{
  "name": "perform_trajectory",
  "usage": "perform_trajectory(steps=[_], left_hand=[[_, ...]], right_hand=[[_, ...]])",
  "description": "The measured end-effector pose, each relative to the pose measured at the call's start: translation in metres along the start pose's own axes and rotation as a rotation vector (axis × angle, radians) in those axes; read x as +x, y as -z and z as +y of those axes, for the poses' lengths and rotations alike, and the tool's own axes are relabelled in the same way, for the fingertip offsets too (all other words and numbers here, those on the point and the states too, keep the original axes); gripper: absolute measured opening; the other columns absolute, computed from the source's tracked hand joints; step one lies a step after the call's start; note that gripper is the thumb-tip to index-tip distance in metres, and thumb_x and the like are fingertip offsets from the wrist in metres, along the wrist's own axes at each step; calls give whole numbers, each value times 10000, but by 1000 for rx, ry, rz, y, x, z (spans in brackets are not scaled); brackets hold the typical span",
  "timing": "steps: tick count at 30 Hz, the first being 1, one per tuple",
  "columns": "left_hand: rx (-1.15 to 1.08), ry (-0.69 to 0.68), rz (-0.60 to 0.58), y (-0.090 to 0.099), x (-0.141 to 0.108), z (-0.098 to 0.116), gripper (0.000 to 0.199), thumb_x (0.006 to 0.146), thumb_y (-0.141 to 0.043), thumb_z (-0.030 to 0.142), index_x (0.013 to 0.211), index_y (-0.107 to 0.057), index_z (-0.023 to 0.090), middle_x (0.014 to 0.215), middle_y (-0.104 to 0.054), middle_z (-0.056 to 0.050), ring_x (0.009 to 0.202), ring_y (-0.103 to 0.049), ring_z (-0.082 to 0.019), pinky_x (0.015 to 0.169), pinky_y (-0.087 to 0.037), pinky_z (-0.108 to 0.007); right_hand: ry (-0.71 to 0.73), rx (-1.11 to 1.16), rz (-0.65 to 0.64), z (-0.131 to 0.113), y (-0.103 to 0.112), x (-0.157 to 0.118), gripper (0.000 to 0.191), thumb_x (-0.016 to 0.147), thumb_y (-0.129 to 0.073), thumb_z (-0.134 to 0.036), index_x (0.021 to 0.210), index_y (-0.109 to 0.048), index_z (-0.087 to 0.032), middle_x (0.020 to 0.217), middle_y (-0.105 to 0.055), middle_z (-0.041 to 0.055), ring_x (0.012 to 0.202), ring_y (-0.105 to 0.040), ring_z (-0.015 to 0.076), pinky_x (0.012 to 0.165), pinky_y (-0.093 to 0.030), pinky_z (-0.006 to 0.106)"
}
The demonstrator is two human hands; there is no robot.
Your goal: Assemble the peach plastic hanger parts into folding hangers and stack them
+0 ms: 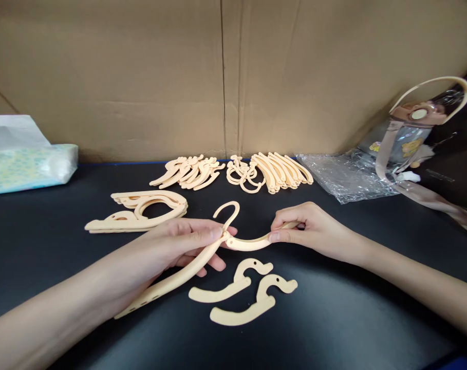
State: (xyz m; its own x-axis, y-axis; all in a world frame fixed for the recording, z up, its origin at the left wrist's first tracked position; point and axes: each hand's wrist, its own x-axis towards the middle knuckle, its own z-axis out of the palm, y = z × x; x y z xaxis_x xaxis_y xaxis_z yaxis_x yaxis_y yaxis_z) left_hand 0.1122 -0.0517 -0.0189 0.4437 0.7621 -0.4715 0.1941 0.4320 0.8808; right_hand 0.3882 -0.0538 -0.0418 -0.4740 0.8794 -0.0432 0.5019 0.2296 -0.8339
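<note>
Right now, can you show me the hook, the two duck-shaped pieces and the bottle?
Hook [238, 211]: head view, its curved top.
Nearer duck-shaped piece [239, 317]: head view, its lower arm.
Farther duck-shaped piece [213, 295]: head view, its lower arm.
Bottle [400, 141]: head view, its clear side.

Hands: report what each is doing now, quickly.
Left hand: closed on the hanger near its hook.
Right hand: closed on the hanger's other arm.

So the hanger [250, 244] looks like smooth cream plastic with a soft matt finish. The bench [325, 308] is smooth black with a slight sheen, the panel behind [141, 77] looks like matt brown cardboard, and the crinkled bag [349, 177] is clear glossy plastic.
</note>
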Motion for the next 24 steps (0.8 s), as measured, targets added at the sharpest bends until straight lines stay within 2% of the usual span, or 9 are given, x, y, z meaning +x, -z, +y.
perform_trajectory(steps=[6, 12, 14, 19, 24], left_hand=[[109, -6, 12, 2, 0, 0, 295, 815, -737, 529, 998, -803, 307, 650, -732, -9, 657, -699, -162, 510, -497, -176], [209, -52, 8, 5, 2, -3, 331, 797, -726, 551, 1003, -792, 301, 812, -779, -32, 782, -751, -218, 682, -578, -269], [214, -68, -18, 6, 3, -4, 320, 802, -719, 558, 981, -791, 302, 798, -774, -25, 787, -756, -222, 706, -584, -283], [178, -105, -54, 6, 5, -5, 191, 820, -743, 478, 867, -785, 298, 886, -776, 10, 780, -758, -172, 685, -553, -213], [160, -106, -3, 4, 7, -8, 202, 776, -789, 475, 842, -780, 284, 830, -775, 21, 803, -763, -165, 664, -529, -181]], right_hand=[[-7, -32, 17, 2, 0, 0, 444, 871, -657, -590, 729, -668, -170, 641, -455, -41, 605, -344, 99, 547, -268, 254], [-24, 3, 12, 4, -1, 1, 424, 864, -674, -572, 725, -674, -171, 652, -468, -37, 614, -354, 103, 553, -265, 257], [-33, 36, 8, 4, -2, 1, 405, 861, -686, -551, 721, -673, -172, 634, -440, -46, 606, -334, 100, 548, -254, 257], [-60, 125, -8, 2, -4, 0, 385, 848, -708, -523, 695, -655, -173, 592, -377, -64, 580, -278, 93, 531, -213, 261], [-108, 160, 12, -1, -6, 0, 381, 833, -719, -519, 682, -650, -175, 553, -317, -76, 564, -242, 93, 522, -183, 273]])
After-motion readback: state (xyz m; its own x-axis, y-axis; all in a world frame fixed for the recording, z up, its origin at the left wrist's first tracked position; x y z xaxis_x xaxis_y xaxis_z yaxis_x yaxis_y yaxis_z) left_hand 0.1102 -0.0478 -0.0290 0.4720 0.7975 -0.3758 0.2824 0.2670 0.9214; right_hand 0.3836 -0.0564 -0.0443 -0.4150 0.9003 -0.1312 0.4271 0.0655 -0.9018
